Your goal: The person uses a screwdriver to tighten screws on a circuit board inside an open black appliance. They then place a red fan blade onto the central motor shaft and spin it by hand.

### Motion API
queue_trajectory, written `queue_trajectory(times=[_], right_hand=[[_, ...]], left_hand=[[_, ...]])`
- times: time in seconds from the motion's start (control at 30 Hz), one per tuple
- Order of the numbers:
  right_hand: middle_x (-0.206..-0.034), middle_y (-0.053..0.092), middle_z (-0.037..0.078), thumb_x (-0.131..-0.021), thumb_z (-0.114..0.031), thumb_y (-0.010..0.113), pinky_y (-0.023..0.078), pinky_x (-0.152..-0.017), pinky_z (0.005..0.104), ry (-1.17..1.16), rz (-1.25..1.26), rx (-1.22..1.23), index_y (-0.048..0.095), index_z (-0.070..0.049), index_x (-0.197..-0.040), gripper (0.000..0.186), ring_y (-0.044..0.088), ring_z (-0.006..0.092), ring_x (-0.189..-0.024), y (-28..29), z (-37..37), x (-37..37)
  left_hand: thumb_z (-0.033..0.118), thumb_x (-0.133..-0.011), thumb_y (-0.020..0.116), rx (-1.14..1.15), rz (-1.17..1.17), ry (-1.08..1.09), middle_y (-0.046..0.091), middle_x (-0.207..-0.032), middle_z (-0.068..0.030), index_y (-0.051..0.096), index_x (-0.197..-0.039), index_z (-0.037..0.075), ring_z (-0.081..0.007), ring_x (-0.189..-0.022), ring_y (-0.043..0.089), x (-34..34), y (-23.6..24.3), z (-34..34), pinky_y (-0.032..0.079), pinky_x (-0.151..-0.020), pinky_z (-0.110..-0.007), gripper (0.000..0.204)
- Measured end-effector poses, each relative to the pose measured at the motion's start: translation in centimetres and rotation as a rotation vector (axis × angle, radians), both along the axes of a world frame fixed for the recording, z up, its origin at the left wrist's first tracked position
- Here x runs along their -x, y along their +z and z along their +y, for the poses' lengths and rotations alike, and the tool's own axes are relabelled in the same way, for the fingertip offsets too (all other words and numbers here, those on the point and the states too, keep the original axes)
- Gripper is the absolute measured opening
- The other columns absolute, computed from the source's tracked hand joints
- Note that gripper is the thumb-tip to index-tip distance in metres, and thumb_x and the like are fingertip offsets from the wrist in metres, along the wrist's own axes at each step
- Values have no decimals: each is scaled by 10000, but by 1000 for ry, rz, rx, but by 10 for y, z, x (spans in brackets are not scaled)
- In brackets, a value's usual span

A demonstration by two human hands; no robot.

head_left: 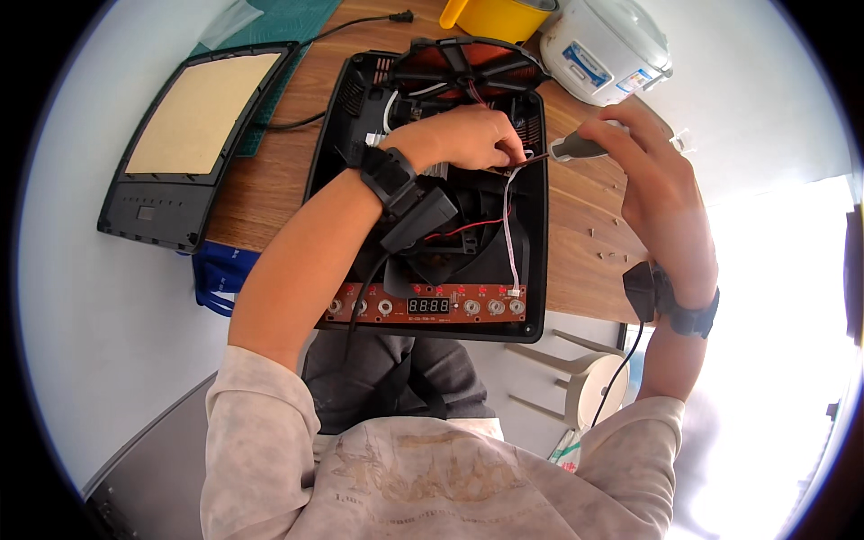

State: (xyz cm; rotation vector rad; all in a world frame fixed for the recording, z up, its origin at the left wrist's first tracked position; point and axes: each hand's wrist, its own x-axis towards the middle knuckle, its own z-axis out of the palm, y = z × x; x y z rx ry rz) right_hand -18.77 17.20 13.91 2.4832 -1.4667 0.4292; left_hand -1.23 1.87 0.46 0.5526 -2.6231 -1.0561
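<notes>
An opened induction cooker base (536, 243) lies before me at the table's front edge. My right hand (661, 184) grips a screwdriver (578, 146) by its grey handle, the shaft pointing left into the base. Its tip meets the fingers of my left hand (472, 137), which are pinched together over the inner parts; what they hold is hidden. Close by, a white ribbon cable (508, 225) runs down to a reddish-brown control board (441, 310) with a digit display. The copper coil (472, 67) on its black frame leans at the far end.
The cooker's cover (202, 117) rests at the left, pale inner face up, partly over a green mat (297, 22). Small screws (601, 255) lie scattered on the wooden table (576, 211) at right. A yellow container (499, 20) and white rice cooker (603, 49) stand behind.
</notes>
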Motion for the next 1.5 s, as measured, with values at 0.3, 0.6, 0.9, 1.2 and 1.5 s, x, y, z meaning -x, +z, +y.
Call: queue_trajectory(times=[0.3, 0.6, 0.9, 1.2, 1.5], right_hand=[[-1206, 622, 110, -754, 183, 558, 545, -704, 442, 52, -32, -36, 648, -78, -1181, 508, 669, 372, -885, 2, -1, 2], [-1215, 618, 113, -713, 182, 594, 557, -723, 438, 44, -26, -36, 649, -72, -1182, 536, 672, 369, -908, 2, 4, 1], [-1245, 597, 113, -690, 185, 606, 566, -747, 446, 8, -13, -83, 645, -70, -1202, 573, 670, 368, -937, 4, 9, -3], [-1247, 606, 107, -697, 186, 592, 560, -752, 449, 36, -16, -66, 641, -70, -1200, 566, 671, 373, -938, 3, 8, -1], [-1215, 627, 103, -763, 178, 546, 550, -727, 421, -11, -96, -62, 658, -102, -1181, 516, 666, 368, -927, -1, 7, 16]], left_hand=[[-57, -824, 492, 27, -36, -4, 755, -959, -164, 745, -1087, 20, -288, -916, 723, 9, 15, 1, 537, -820, -388, 373], [-44, -854, 554, 93, -117, -44, 739, -939, -176, 754, -1070, 37, -342, -924, 701, 16, 29, 11, 527, -807, -421, 305], [141, -905, 686, 406, -79, 25, 701, -815, -177, 712, -903, 4, -370, -880, 708, 20, 13, 13, 560, -765, -463, 140], [105, -867, 634, 658, -30, -59, 695, -810, -115, 726, -865, 122, -358, -773, 719, 21, 5, 5, 586, -665, -465, 93], [101, -901, 614, 617, -115, -59, 602, -901, -91, 677, -951, 119, -312, -800, 678, 22, 9, 7, 567, -736, -413, 83]])
